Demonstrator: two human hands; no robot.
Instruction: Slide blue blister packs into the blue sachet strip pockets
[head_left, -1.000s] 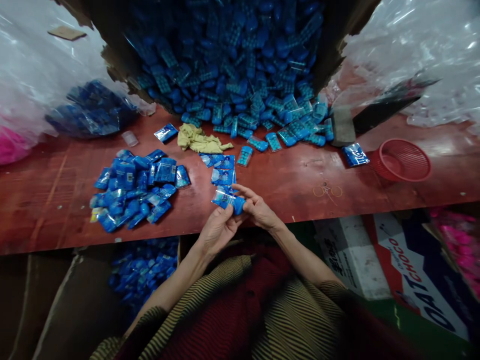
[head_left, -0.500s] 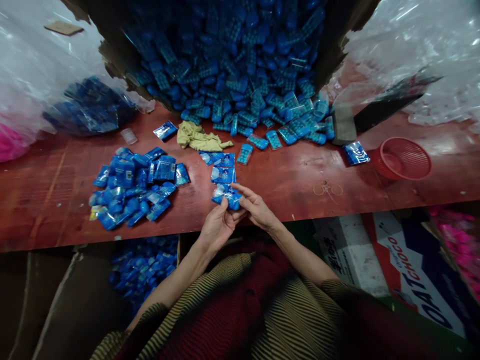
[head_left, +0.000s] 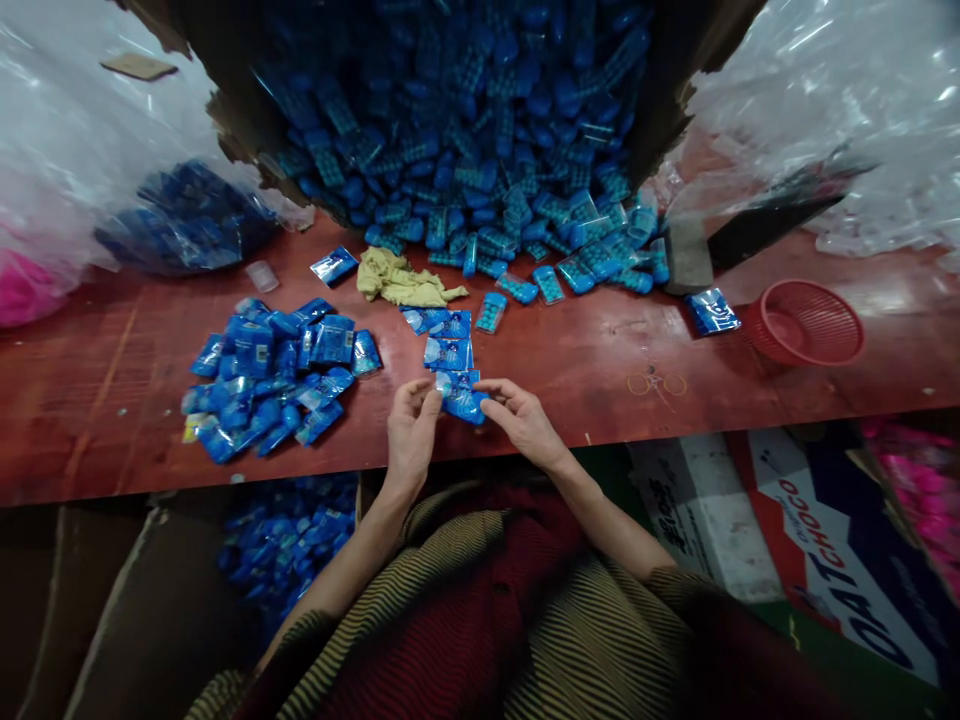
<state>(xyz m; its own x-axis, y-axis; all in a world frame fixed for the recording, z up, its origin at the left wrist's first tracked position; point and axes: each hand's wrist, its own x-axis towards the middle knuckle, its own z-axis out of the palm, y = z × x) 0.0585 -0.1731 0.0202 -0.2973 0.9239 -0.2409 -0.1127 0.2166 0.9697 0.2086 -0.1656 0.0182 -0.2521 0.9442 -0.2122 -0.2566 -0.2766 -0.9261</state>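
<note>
- Left hand (head_left: pixel 412 430): thumb and forefinger drawn nearly together at the packet's left edge, apparently in a light pinch; remaining fingers curled.
- Right hand (head_left: pixel 525 430): thumb at the packet's right edge, forefinger extended above it, a small gap between the tips; whether it gripped firmly could not be told.
- Blue packet (head_left: pixel 463 405), one: located between the two hands, near the front edge of the red table (head_left: pixel 585 370); whether lifted or resting could not be told.
- Step in hand, as judged: handling of the one packet between both sets of fingertips.
- Next move, as judged: called for light, even fingertip control at both ends, without disturbing the packets just beyond.
- Orientation: printed blue side upward; long axis seemingly crosswise, from left hand to right, the right end slanting toward the person. Which end was the mouth could not be told.
- Flat packets (head_left: pixel 448 353): laid in a short column just beyond the hands.
- Packet pile (head_left: pixel 262 380): heaped to the left, well apart from the hands.
- Yellow cloth (head_left: pixel 401 278): crumpled, behind the column.
- Clear bottle (head_left: pixel 490 312): blue-capped, lying right of the column.
</note>
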